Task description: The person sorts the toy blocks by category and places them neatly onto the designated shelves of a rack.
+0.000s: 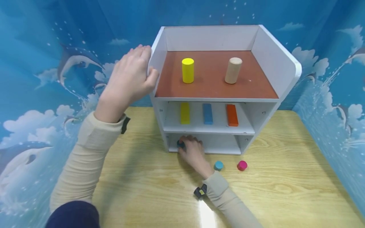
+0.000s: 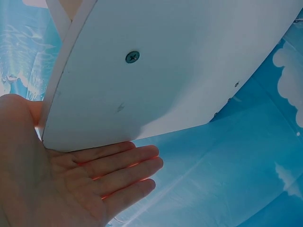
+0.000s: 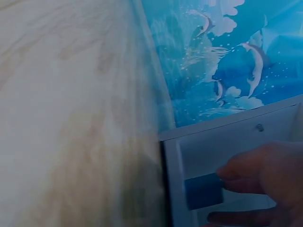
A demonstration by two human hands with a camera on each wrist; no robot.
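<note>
My right hand reaches into the left end of the bottom compartment of a white shelf unit. It grips a dark blue cylinder close over the compartment floor. In the right wrist view the thumb is at one end of this dark blue cylinder, with a finger below. My left hand rests against the upper left side panel. The left wrist view shows its fingers straight along the panel's edge, the thumb partly hidden behind the panel.
On the brown top stand a yellow cylinder and a plain wooden cylinder. The middle shelf holds yellow, blue and orange blocks. A light blue cylinder and a pink cylinder sit on the wooden table in front.
</note>
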